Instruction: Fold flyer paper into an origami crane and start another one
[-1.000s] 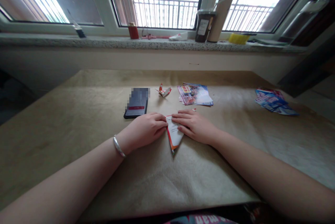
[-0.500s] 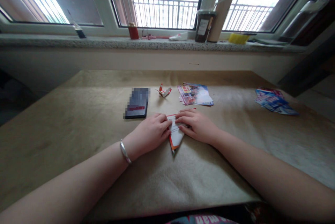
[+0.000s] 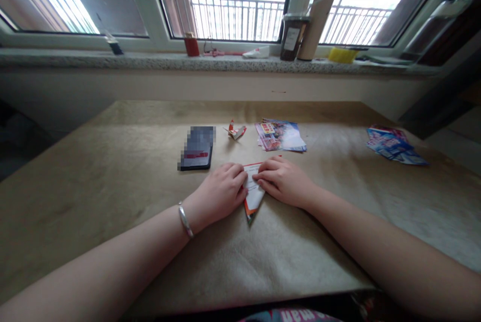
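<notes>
A folded paper (image 3: 254, 189), white with printed lines and red-orange edges, lies on the table with its narrow tip toward me. My left hand (image 3: 227, 185) has its fingers closed together on the paper's left edge, a silver bangle on the wrist. On the opposite edge, my right hand (image 3: 281, 180) presses with bent fingers, the fingertips resting on the white face. Both hands cover part of the paper's sides, and the thumbs are only partly visible. Beyond them stands a small folded paper piece (image 3: 236, 131) in red and white, touched by neither hand.
A phone (image 3: 196, 149), its screen blurred out, lies left of the paper. Behind my right hand is a stack of colourful printed sheets (image 3: 291, 136); more blue leaflets (image 3: 394, 145) lie far right. Jars and a tall tube (image 3: 321, 13) stand on the windowsill (image 3: 150, 62) behind the table.
My right fingers have drawn slightly right across the paper, baring more of its white face and top edge. My left hand has shifted a little to the right.
</notes>
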A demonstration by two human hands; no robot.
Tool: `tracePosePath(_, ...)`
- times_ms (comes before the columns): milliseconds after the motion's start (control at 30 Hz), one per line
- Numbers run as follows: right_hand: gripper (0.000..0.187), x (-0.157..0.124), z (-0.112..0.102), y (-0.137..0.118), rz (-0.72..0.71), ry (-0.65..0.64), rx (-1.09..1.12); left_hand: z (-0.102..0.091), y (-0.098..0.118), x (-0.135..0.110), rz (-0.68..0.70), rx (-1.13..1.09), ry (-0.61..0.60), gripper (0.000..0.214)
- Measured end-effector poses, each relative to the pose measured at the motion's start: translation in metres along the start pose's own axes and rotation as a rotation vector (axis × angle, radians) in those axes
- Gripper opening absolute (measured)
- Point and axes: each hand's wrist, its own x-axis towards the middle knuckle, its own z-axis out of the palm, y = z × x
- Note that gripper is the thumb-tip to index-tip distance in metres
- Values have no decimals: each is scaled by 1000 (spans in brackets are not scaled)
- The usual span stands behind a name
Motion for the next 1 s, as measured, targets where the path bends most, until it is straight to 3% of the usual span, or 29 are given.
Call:
tracePosePath(633, 15, -1, -8, 0, -5, -26, 25, -1, 4, -1, 17, 40, -31, 21)
tracePosePath(1000, 18, 2, -12, -1, -30, -80, -115, -6, 5, -2, 31, 94, -65, 24)
